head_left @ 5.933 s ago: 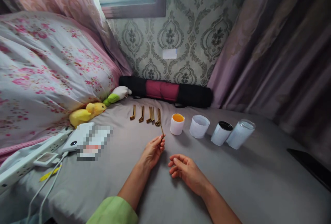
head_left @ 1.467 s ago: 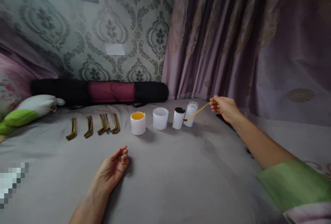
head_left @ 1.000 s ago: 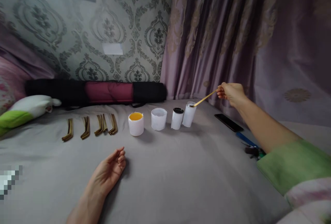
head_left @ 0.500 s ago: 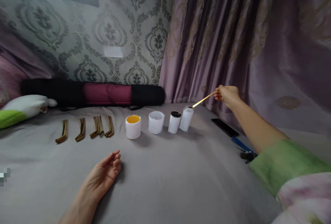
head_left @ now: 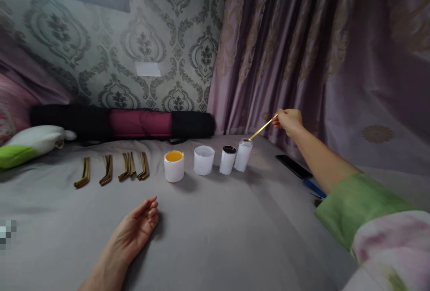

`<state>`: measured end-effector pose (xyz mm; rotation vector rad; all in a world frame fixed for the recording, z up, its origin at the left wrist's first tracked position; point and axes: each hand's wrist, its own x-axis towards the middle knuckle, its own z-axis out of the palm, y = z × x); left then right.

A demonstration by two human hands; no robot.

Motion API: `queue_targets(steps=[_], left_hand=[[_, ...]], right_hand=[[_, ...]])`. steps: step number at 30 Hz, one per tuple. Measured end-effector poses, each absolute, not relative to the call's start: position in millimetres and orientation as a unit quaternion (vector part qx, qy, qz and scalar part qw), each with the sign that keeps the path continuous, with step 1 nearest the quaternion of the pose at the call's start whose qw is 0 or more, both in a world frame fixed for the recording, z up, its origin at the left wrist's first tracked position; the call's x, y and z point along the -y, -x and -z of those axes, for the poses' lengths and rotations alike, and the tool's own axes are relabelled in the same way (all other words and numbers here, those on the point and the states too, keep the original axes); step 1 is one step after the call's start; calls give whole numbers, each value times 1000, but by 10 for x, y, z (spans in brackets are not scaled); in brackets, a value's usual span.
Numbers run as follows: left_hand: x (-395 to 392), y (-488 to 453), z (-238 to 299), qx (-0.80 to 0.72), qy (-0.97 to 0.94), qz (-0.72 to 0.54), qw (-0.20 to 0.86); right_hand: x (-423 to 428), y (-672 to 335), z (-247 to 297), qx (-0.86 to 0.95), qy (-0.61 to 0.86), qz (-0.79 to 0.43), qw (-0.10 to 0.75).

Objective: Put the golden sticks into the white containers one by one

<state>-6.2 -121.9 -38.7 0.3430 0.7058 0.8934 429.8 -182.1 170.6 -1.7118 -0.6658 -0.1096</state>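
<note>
My right hand [head_left: 287, 119] pinches the upper end of a thin gold drinking straw [head_left: 264, 127]. The straw slants down to the left, and its lower end is at the mouth of a tall white-wrapped container [head_left: 243, 158]. A similar container with a dark top [head_left: 227, 162] stands just left of it. Further left are a wide whitish cup [head_left: 203, 164] and a white cup with a yellow-orange inside [head_left: 174, 170]. My left hand [head_left: 139, 228] lies on the grey sheet, palm partly up, fingers loosely curled with nothing in them.
Several bunches of bent gold straws [head_left: 126, 167] lie in a row at the left. Behind them are a long black and maroon bag [head_left: 141, 123] and a white and green plush [head_left: 33, 143]. At right lie a black phone [head_left: 293, 167] and a blue-handled item [head_left: 314, 188], partly hidden by my sleeve.
My right hand has shifted slightly left with the straw, whose lower end stays at the tall container's mouth. My left hand rests as before. The view has moved a little.
</note>
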Motion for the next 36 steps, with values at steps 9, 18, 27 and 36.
queue_targets(steps=[9, 18, 27, 36], left_hand=[[1231, 52, 367, -331, -154, -420, 831], [1240, 61, 359, -334, -163, -422, 827], [1241, 44, 350, -332, -160, -424, 827], [1232, 53, 375, -327, -161, -423, 829]], right_hand=[[1811, -4283, -1674, 307, 746, 72, 587], [1703, -4131, -1545, 331, 783, 86, 519], [1519, -4192, -1351, 379, 798, 67, 464], [1455, -4187, -1226, 383, 802, 24, 458]])
